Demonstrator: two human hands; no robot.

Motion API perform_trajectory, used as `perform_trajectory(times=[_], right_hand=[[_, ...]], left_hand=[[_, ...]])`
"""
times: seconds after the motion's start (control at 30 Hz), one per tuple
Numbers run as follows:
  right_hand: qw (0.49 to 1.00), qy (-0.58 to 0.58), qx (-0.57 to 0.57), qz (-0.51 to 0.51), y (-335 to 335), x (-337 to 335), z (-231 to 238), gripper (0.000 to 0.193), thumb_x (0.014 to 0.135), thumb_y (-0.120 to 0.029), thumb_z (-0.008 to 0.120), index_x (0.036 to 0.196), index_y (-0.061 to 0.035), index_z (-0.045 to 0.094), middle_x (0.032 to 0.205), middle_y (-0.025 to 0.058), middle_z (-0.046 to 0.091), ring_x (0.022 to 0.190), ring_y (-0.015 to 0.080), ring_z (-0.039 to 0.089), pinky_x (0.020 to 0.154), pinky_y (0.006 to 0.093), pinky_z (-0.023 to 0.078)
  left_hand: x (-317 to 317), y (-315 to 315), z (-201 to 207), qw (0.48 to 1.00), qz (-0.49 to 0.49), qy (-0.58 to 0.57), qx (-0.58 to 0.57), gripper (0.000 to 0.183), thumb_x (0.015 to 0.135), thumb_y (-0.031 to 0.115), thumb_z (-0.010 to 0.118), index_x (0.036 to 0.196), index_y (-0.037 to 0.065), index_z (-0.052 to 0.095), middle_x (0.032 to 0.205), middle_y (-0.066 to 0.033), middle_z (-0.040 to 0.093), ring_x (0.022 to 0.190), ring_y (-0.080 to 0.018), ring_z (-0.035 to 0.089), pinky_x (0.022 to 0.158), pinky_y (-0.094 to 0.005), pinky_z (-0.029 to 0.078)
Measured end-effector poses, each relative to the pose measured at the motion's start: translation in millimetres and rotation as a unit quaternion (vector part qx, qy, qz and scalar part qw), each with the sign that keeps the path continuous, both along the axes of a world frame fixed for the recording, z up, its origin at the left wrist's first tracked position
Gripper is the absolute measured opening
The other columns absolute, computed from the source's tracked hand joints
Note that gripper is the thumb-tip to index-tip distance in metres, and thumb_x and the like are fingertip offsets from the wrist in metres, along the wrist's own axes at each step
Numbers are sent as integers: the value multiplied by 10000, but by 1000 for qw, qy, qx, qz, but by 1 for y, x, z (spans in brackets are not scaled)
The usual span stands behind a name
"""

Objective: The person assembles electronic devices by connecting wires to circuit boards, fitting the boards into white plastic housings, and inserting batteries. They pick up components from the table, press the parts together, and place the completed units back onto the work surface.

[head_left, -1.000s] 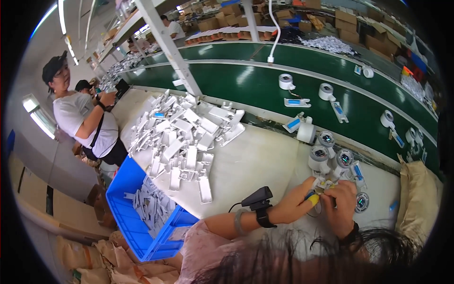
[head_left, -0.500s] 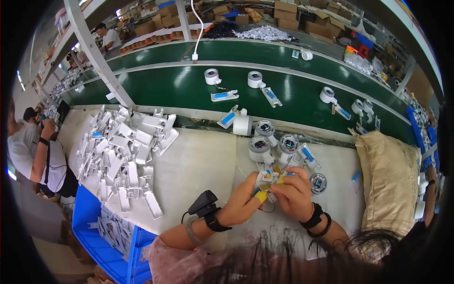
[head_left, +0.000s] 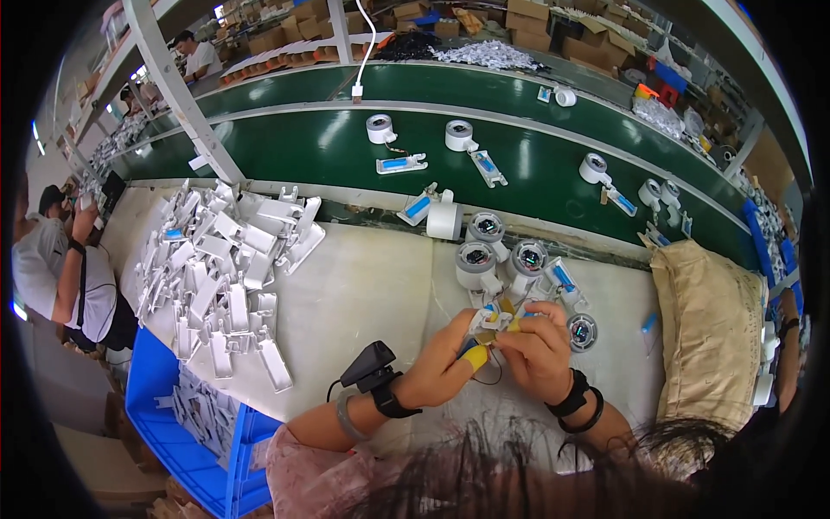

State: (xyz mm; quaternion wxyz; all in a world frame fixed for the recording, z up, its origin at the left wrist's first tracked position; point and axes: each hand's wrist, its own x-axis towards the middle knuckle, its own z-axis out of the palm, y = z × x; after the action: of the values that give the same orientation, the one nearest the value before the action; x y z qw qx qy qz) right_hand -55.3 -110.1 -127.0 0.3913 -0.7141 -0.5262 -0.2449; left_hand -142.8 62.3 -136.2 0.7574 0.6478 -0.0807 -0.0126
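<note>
My left hand [head_left: 438,368] is closed on a small white plastic piece [head_left: 488,320] with a blue part on it. The fingers of my right hand [head_left: 538,350] pinch at the same piece, close to my left fingertips. Yellow coverings show on my left thumb and on a right finger. A thin dark wire [head_left: 494,379] hangs in a loop below the fingers. Just beyond stand white round housings [head_left: 475,265] with circuit boards inside, and a white cover with a blue cell [head_left: 564,278]. A round grey-rimmed unit [head_left: 582,332] lies right of my right hand.
Loose white plastic covers [head_left: 229,259] are heaped on the table at left, above a blue bin [head_left: 147,394] holding more. A green conveyor belt [head_left: 303,147] carries several housings with wired covers. A brown sack [head_left: 713,333] lies at right. Co-workers sit at left.
The conveyor units have shifted slightly left in view, as the whole view tilts a little. My hands stay together on the white piece, with only small finger movement.
</note>
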Motion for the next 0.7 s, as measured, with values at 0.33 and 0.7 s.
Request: perform_trajectory(times=[0.33, 0.7], right_hand=[[1000, -18, 9, -14, 3, -3, 4, 256, 623, 2, 740, 838, -125, 680, 777, 2, 607, 725, 177, 600, 817, 405, 467], [1000, -13, 9, -2, 3, -5, 1, 260, 632, 26, 754, 851, -80, 661, 786, 49, 565, 709, 228, 566, 814, 440, 471]], left_hand=[[2, -2, -3, 992, 41, -94, 69, 440, 897, 118, 534, 1297, -20, 412, 1076, -173, 591, 943, -255, 586, 829, -352, 463], [-2, -7, -4, 998, 43, 9, 36, 376, 951, 115, 510, 1297, -9, 427, 1042, -149, 608, 892, -182, 587, 763, -304, 477]])
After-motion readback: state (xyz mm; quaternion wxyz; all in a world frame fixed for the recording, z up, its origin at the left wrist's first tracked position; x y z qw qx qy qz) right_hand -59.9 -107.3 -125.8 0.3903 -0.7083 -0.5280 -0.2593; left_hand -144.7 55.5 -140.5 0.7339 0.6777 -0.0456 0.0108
